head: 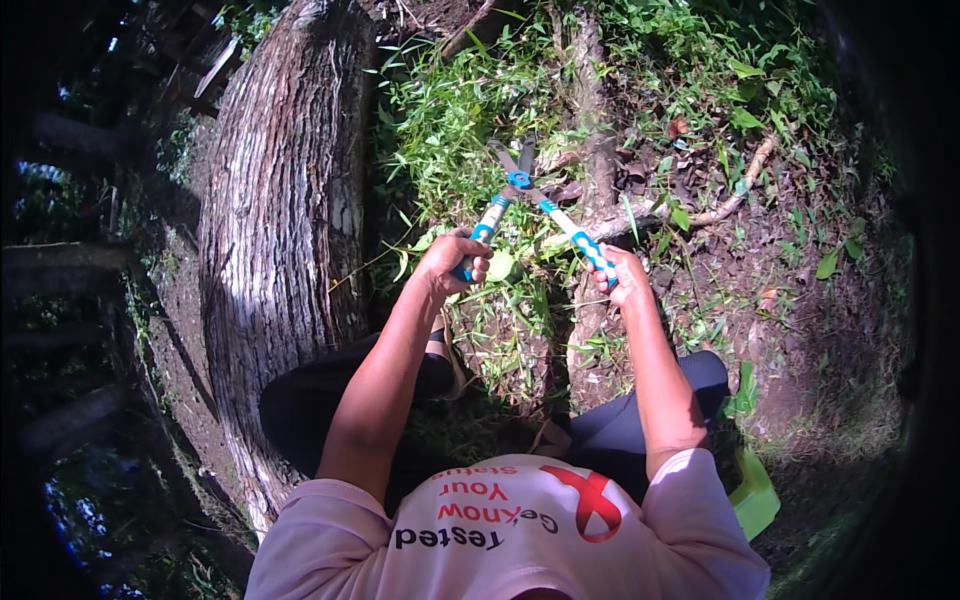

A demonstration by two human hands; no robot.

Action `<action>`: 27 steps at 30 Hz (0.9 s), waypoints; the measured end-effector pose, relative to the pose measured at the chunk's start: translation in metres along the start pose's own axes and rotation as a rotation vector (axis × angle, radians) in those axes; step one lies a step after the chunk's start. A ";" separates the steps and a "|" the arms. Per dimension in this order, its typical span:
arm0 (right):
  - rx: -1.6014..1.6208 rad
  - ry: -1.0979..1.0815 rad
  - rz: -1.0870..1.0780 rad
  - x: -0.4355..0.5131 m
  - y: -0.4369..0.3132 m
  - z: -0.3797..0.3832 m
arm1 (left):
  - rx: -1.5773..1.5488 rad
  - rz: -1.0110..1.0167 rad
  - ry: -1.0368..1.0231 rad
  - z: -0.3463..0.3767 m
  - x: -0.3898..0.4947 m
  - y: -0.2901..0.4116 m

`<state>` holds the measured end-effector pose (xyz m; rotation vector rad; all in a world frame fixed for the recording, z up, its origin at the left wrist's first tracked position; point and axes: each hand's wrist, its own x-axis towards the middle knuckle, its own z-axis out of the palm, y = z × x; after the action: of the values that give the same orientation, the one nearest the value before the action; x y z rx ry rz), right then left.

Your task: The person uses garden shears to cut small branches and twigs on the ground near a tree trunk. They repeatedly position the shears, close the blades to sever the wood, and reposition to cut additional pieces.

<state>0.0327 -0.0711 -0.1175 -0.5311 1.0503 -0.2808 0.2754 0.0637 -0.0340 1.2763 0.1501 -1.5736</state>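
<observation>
A pair of hedge shears (520,180) with blue and cream handles is held out before me over the undergrowth. My left hand (454,262) grips one handle near its end, and my right hand (621,276) grips the other. The handles are spread apart, and the two short-looking metal blades (516,155) stand slightly parted, pointing away from me. Leafy green grass and weeds (450,142) surround the blades. Whether any stem lies between them I cannot tell.
A thick tree trunk (289,187) with ridged bark runs along my left side. A root (596,142) and a fallen branch (739,191) cross the ground ahead and to the right. Bare soil with leaf litter (750,277) lies at right. A yellow-green plastic object (754,495) is by my right side.
</observation>
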 end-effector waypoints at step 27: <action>-0.013 0.081 -0.053 -0.010 0.000 0.096 | -0.169 0.069 0.107 0.023 0.002 0.023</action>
<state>0.1121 -0.0401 -0.0731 -0.5642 1.1179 -0.3449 0.2782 0.0376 -0.0143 1.2205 0.2977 -1.4038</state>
